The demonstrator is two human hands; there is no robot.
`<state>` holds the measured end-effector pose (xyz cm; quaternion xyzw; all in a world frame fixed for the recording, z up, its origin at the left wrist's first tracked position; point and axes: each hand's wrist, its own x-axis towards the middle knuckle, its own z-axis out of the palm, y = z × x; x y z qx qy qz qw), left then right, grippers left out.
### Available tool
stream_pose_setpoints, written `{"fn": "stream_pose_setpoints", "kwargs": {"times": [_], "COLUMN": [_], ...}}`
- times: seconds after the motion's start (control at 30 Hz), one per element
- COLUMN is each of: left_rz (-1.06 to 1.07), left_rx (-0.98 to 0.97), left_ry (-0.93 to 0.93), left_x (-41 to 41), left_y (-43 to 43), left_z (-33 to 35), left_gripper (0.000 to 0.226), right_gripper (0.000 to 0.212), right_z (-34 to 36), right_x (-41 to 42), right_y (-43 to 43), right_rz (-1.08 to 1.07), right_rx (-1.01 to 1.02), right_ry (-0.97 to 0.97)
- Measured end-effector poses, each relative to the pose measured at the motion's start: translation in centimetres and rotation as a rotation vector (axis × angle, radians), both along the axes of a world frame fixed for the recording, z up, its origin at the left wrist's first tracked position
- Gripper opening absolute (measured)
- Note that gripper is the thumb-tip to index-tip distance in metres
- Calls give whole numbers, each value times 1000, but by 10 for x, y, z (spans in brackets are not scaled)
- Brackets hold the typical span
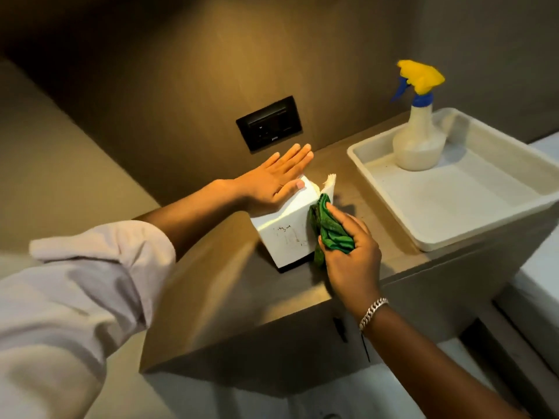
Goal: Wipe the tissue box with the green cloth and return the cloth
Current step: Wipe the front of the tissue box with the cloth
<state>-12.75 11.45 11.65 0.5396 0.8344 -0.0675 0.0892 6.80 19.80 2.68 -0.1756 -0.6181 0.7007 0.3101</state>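
Note:
A white tissue box [287, 234] stands on the brown shelf [230, 285], with a tissue sticking out of its top. Its front face carries dark smudges. My left hand [272, 179] lies flat on the box's top left side, fingers stretched out toward the wall, thumb on the top edge. My right hand [351, 252] is closed on a bunched green cloth [329, 228], which presses against the box's right front corner. A silver chain bracelet sits on my right wrist.
A white plastic tray [447, 207] rests on the shelf to the right and holds a spray bottle [419, 137] with a yellow and blue trigger head. A black socket panel [269, 124] is set in the wall behind the box. The shelf's front edge drops off just below my right wrist.

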Motion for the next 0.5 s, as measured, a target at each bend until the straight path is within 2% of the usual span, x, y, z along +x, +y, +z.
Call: {"fn": "stream_pose_setpoints", "kwargs": {"times": [0.13, 0.27, 0.33, 0.43, 0.5], "left_rz": [-163, -162, -164, -159, -156], "left_rx": [91, 153, 167, 183, 190], "left_ry": [-48, -96, -103, -103, -100], "left_x": [-11, -17, -15, -15, -15], "left_y": [5, 5, 5, 5, 5], "left_z": [-9, -15, -17, -17, -17], "left_gripper": [60, 61, 62, 62, 62], "right_gripper": [70, 73, 73, 74, 73], "right_z": [-4, -18, -20, -13, -9], "right_x": [-5, 2, 4, -4, -11], "right_y": [-38, -75, -73, -63, -66], "right_rz": [-151, -125, -135, -272, -321], "right_rx": [63, 343, 292, 124, 109], "right_ry": [-42, -105, -89, -54, -50]}}
